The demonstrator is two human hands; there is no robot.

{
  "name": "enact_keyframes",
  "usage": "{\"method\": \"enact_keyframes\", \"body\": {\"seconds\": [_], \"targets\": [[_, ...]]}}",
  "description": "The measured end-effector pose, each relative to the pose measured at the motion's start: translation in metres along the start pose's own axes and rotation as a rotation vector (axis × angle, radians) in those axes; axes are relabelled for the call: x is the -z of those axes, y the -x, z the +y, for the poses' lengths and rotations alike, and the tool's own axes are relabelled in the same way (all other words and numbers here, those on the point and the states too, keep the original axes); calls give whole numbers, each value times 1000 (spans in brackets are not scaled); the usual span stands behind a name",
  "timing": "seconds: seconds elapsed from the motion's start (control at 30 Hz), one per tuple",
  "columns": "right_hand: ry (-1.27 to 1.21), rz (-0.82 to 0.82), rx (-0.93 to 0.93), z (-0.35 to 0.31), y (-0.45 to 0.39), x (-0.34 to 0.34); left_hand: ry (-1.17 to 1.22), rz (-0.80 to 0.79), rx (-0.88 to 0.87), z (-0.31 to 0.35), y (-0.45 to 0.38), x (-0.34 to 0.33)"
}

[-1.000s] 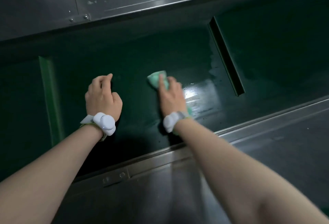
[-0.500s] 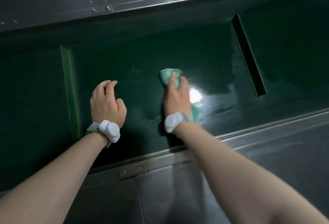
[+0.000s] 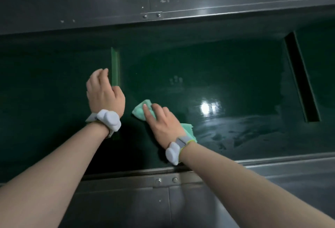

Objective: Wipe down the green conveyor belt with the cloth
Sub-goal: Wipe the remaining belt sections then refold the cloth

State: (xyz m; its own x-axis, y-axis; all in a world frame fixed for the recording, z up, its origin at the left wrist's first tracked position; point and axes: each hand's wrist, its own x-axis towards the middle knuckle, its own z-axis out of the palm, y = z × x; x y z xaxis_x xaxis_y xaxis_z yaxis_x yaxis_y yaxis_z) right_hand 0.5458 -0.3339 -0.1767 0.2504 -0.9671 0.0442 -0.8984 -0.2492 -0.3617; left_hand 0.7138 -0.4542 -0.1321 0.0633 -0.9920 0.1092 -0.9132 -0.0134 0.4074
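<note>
The dark green conveyor belt (image 3: 226, 75) runs left to right between two metal side rails. A light green cloth (image 3: 140, 110) lies flat on the belt under my right hand (image 3: 163, 124), which presses it down; cloth corners stick out past the fingertips and by the wrist. My left hand (image 3: 104, 91) rests with curled fingers against a raised green cleat (image 3: 115, 66) on the belt, holding nothing. Right of the cloth the belt looks wet and shiny, with a bright reflection.
A second cleat (image 3: 301, 77) crosses the belt at the right. A grey metal rail (image 3: 199, 178) with bolts borders the near side, and a metal wall (image 3: 163, 1) rises at the far side. Both wrists carry white bands.
My right hand has slid the cloth toward the near left, close to the left hand. The view has shifted, so both cleats now appear further right. My left hand now touches the left cleat.
</note>
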Motion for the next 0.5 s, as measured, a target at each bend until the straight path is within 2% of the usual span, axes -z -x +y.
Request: {"method": "enact_keyframes", "body": {"seconds": [0.1, 0.23, 0.37, 0.43, 0.5], "targets": [[40, -4, -78, 20, -38, 8, 33, -17, -56, -13, 10, -9], [80, -9, -247, 47, -132, 13, 66, -39, -54, -28, 13, -20], [32, -16, -400, 56, -209, 14, 108, -101, -114, -37, 18, -25], [37, -4, -401, 45, -221, 8, 154, -96, -114, -43, 15, -25], [56, -7, -326, 26, -216, -1, 190, -63, -101, -47, 8, -24]]}}
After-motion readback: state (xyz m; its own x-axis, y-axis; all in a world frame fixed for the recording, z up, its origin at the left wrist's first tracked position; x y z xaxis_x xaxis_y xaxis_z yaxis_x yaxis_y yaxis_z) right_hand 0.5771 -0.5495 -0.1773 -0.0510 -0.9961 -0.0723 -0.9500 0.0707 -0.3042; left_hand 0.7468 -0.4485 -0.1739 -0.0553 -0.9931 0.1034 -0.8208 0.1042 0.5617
